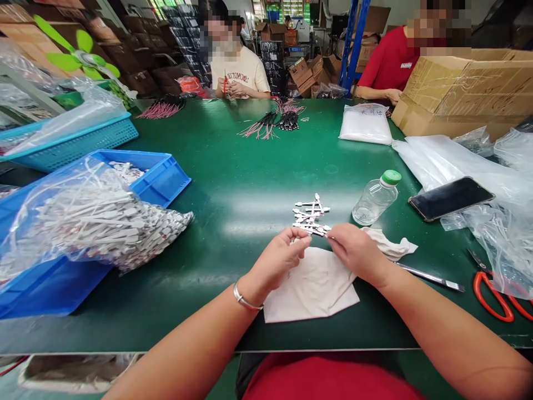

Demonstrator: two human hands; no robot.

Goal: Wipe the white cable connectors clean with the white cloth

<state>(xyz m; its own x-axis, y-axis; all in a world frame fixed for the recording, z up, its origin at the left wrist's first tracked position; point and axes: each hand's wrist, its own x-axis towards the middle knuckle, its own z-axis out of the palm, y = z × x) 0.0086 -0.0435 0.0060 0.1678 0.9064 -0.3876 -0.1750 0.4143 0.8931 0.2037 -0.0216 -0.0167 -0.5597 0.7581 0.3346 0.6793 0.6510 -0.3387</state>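
My left hand (280,256) and my right hand (356,250) meet over a white cloth (310,289) on the green table (233,183). Both pinch a small white plastic piece (317,233) between their fingertips, with fingers closed. Just beyond them lies a small pile of white plastic tags (311,214). A silver bracelet is on my left wrist.
A blue bin (166,180) with a plastic bag of white tags (89,222) stands at the left. A clear bottle (376,198), a phone (451,197), plastic bags, tweezers (431,276) and red scissors (495,303) lie at the right. Two people sit across, by wire bundles (270,123) and cardboard boxes (462,91).
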